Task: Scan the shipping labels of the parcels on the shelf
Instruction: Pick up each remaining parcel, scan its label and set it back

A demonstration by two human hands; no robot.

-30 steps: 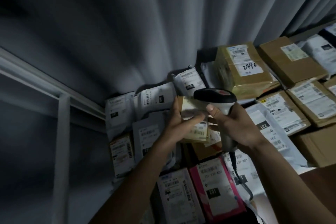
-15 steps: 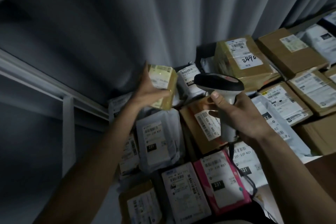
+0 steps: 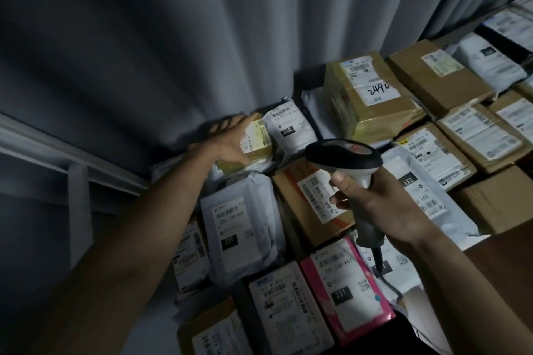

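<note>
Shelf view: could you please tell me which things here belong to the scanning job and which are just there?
Job:
barcode scanner, held in right hand
small yellow-taped box, gripped by left hand
labelled parcels, e.g. pink parcel

Just there:
grey curtain
white shelf frame

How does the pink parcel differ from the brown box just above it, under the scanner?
The pink parcel has a bright pink wrapper; the brown box is plain cardboard. The parcel's label carries a black 231 patch; the box's label reads J6 S04. The scanner overlaps the box, not the parcel. Both show white barcode labels face up.
</note>
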